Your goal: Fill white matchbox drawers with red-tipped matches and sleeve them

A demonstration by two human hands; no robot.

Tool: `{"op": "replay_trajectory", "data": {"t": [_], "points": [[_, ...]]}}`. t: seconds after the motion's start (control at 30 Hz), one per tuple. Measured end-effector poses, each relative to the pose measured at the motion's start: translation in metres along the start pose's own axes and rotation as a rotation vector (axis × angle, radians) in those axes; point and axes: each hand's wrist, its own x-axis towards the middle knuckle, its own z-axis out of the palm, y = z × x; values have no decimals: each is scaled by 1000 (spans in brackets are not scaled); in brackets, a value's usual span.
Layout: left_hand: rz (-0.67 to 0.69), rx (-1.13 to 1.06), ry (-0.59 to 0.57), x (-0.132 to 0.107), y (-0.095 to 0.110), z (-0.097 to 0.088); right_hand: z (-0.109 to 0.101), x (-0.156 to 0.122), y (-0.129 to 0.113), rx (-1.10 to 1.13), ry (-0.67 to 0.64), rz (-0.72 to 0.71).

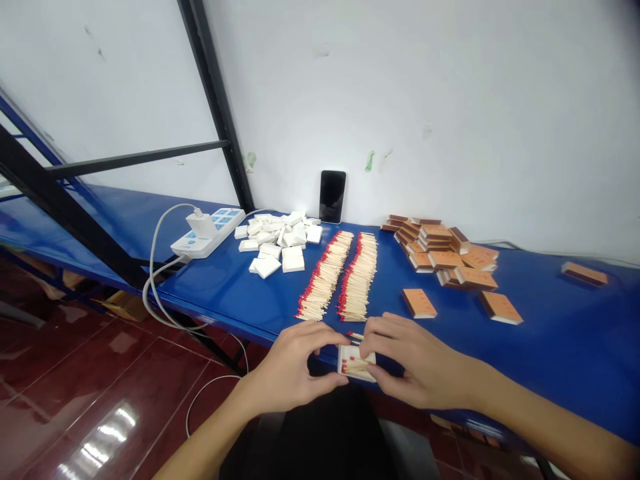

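Observation:
At the shelf's front edge, my left hand [305, 363] grips a small white matchbox tray [342, 360] between thumb and fingers at its left side. Several red-tipped matches [356, 365] lie in the tray. My right hand [400, 357] is closed over the tray's right part, its fingertips pinching matches; how many is hidden. A couple of matches [354, 335] show just beyond the tray, beside the right fingers. Past my hands, two long rows of matches, a left row [327, 275] and a right row [360, 277], lie with red heads to the left.
White trays [280, 233] are heaped at the back left, near a power strip [210, 233] with a plugged-in charger and cable. A phone [333, 195] leans on the wall. Orange-brown matchboxes [440, 250] are piled at right, several lying apart. Black frame bars [217, 87] rise at left.

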Motion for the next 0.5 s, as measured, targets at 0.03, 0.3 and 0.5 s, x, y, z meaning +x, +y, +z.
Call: {"op": "replay_trajectory", "data": {"t": [0.03, 0.3, 0.5], "points": [[-2, -2, -3, 0, 0, 0, -1, 0, 0, 0, 3, -6], [0, -7, -3, -2, -1, -1, -1, 2, 4, -26, -40, -14], [6, -10, 0, -1, -2, 1, 4, 3, 2, -29, 3, -13]]}}
